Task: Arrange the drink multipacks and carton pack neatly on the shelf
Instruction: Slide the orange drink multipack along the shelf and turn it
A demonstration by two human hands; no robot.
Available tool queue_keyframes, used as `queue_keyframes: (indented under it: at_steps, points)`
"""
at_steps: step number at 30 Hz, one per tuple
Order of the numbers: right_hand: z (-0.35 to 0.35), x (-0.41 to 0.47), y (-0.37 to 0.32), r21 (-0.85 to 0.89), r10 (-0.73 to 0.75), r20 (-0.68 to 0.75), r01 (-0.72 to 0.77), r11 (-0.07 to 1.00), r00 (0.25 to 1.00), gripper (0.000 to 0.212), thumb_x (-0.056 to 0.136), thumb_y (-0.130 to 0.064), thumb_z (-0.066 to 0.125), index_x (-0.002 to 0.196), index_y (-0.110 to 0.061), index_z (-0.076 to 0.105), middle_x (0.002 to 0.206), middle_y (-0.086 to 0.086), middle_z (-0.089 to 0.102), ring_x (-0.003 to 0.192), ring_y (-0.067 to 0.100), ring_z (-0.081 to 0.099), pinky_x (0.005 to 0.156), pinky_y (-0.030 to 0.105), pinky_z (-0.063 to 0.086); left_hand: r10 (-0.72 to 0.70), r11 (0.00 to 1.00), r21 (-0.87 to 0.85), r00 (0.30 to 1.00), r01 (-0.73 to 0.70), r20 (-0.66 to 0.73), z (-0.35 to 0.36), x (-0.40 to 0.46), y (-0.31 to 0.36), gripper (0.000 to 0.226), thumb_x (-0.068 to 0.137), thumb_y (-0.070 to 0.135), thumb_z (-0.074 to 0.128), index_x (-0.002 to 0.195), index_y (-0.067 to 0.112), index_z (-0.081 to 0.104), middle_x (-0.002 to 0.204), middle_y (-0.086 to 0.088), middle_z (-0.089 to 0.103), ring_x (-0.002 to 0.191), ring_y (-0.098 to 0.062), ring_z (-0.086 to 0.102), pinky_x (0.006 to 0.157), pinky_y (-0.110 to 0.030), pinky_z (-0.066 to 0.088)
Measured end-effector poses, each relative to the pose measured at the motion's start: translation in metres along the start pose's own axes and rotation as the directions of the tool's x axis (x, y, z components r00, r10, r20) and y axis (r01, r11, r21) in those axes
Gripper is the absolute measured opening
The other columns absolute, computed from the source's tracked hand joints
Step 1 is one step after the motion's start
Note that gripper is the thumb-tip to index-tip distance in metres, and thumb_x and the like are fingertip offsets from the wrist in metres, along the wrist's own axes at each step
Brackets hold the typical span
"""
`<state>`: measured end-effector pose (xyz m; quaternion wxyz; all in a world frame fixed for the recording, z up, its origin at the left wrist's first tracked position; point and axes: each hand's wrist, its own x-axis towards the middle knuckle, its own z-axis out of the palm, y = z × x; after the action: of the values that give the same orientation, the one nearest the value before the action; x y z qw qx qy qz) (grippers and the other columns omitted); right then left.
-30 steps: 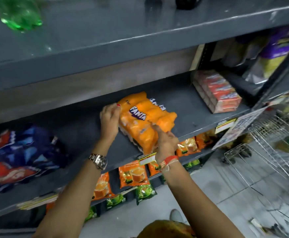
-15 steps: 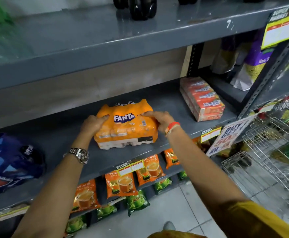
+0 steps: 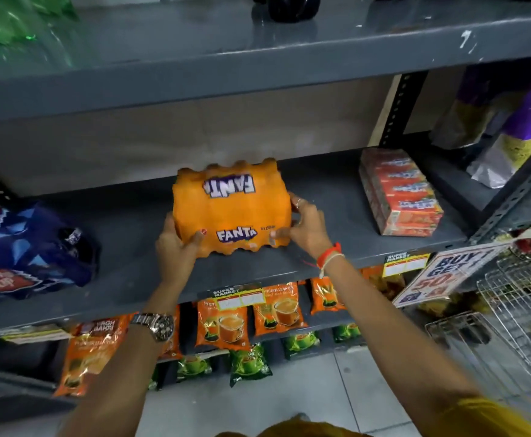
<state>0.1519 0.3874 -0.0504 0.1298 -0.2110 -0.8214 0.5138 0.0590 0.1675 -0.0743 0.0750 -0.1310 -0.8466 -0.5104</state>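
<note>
An orange Fanta multipack [image 3: 231,209] rests on the middle of the grey shelf [image 3: 336,247], its front label facing me. My left hand [image 3: 176,247] grips its lower left corner. My right hand [image 3: 305,228] grips its lower right side. A blue and red multipack [image 3: 27,250] lies at the shelf's left end, apart from the Fanta pack. At the right end an orange carton pack [image 3: 399,193] stands, with a gap between it and my right hand.
The upper shelf [image 3: 257,67] overhangs closely, with green bottles [image 3: 21,23] and dark bottles [image 3: 286,6] on it. Tea packets [image 3: 223,320] hang below. A wire trolley [image 3: 516,310] stands at the right beside a promo sign [image 3: 440,272]. Purple bags [image 3: 516,127] fill the neighbouring bay.
The Fanta pack has been turned from a tilted hold to flat on the shelf and pushed further back. Both hands have shifted to its front corners.
</note>
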Motion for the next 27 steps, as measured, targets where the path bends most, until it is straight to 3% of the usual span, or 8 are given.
queue_keyframes:
  at_steps: [5, 10, 12, 14, 16, 18, 23, 27]
  points:
    - [0.004, 0.004, 0.013, 0.007, -0.022, 0.059, 0.022, 1.000, 0.998, 0.081, 0.067, -0.004, 0.080, 0.136, -0.010, 0.039, 0.130, 0.009, 0.051, 0.118, 0.026, 0.050, 0.096, 0.042, 0.051, 0.009, 0.999, -0.035, 1.000, -0.010, -0.025, 0.004, -0.015, -0.007, 0.067, 0.081, 0.019, 0.066, 0.139, 0.007, 0.033, 0.128, -0.018, 0.057, 0.109, -0.023, 0.056, 0.086, -0.031, 0.049]
    - [-0.013, 0.025, 0.006, 0.398, 0.144, 0.077, -0.163, 0.903, 0.987, 0.038, 0.080, 0.003, 0.050, 0.115, -0.011, 0.043, 0.109, 0.006, 0.053, 0.089, 0.017, 0.053, 0.055, 0.015, 0.047, 0.006, 0.998, -0.051, 0.940, -0.025, -0.342, 0.018, -0.053, 0.008, 0.044, 0.081, 0.018, 0.067, 0.109, -0.005, 0.043, 0.106, -0.008, 0.044, 0.087, -0.018, 0.049, 0.076, -0.031, 0.048]
    - [-0.014, 0.041, 0.003, 0.390, 0.138, 0.018, -0.134, 0.911, 0.990, 0.034, 0.093, 0.001, 0.035, 0.124, -0.008, 0.047, 0.122, 0.010, 0.052, 0.103, 0.021, 0.051, 0.067, 0.018, 0.050, 0.017, 0.989, -0.136, 0.967, -0.053, -0.253, 0.031, -0.076, 0.016, 0.037, 0.082, 0.021, 0.061, 0.104, -0.003, 0.044, 0.103, 0.001, 0.040, 0.087, -0.012, 0.048, 0.077, -0.021, 0.045]
    - [-0.013, 0.053, -0.008, 0.367, 0.123, 0.062, -0.137, 0.920, 0.991, 0.040, 0.097, -0.009, 0.033, 0.135, -0.010, 0.045, 0.138, 0.012, 0.046, 0.123, 0.023, 0.045, 0.098, 0.034, 0.045, 0.002, 0.963, -0.268, 0.995, -0.028, -0.097, 0.045, -0.087, 0.021, 0.043, 0.082, 0.025, 0.057, 0.117, 0.007, 0.041, 0.117, -0.001, 0.038, 0.103, -0.009, 0.047, 0.084, -0.016, 0.044]
    - [-0.008, 0.059, -0.017, 0.352, 0.165, 0.138, -0.204, 0.914, 0.977, 0.041, 0.100, -0.025, 0.033, 0.136, -0.010, 0.046, 0.141, 0.013, 0.048, 0.130, 0.027, 0.045, 0.109, 0.042, 0.038, -0.019, 0.927, -0.375, 1.000, 0.026, 0.023, 0.053, -0.085, 0.028, 0.062, 0.082, 0.032, 0.059, 0.134, 0.014, 0.031, 0.131, 0.007, 0.029, 0.125, -0.014, 0.040, 0.098, -0.027, 0.044]
    - [0.001, 0.058, -0.018, 0.349, 0.191, 0.202, -0.253, 0.902, 0.961, 0.044, 0.100, -0.036, 0.032, 0.131, -0.011, 0.050, 0.134, 0.015, 0.055, 0.124, 0.032, 0.052, 0.106, 0.044, 0.041, -0.045, 0.925, -0.372, 0.996, 0.069, 0.075, 0.056, -0.079, 0.032, 0.079, 0.075, 0.043, 0.062, 0.140, 0.020, 0.023, 0.134, 0.010, 0.021, 0.132, -0.021, 0.036, 0.105, -0.039, 0.041]
    - [0.011, 0.043, -0.003, 0.485, 0.136, 0.048, -0.143, 0.863, 0.989, 0.023, 0.099, -0.031, 0.037, 0.111, -0.018, 0.052, 0.131, 0.019, 0.051, 0.114, 0.029, 0.053, 0.099, 0.041, 0.045, -0.057, 0.936, -0.328, 0.973, 0.131, 0.226, 0.047, -0.066, 0.028, 0.097, 0.069, 0.061, 0.062, 0.144, 0.029, 0.010, 0.148, 0.006, 0.013, 0.134, -0.007, 0.021, 0.110, -0.029, 0.027]
    - [0.027, -0.006, 0.013, 0.427, 0.013, -0.117, 0.038, 0.903, 0.993, 0.017, 0.089, -0.040, 0.045, 0.100, -0.028, 0.044, 0.114, 0.001, 0.043, 0.092, -0.001, 0.050, 0.079, 0.015, 0.043, -0.085, 0.941, -0.268, 0.909, 0.208, 0.407, 0.030, -0.026, 0.029, 0.087, 0.075, 0.065, 0.054, 0.145, 0.035, 0.012, 0.154, 0.008, 0.023, 0.136, -0.009, 0.030, 0.111, -0.028, 0.031]
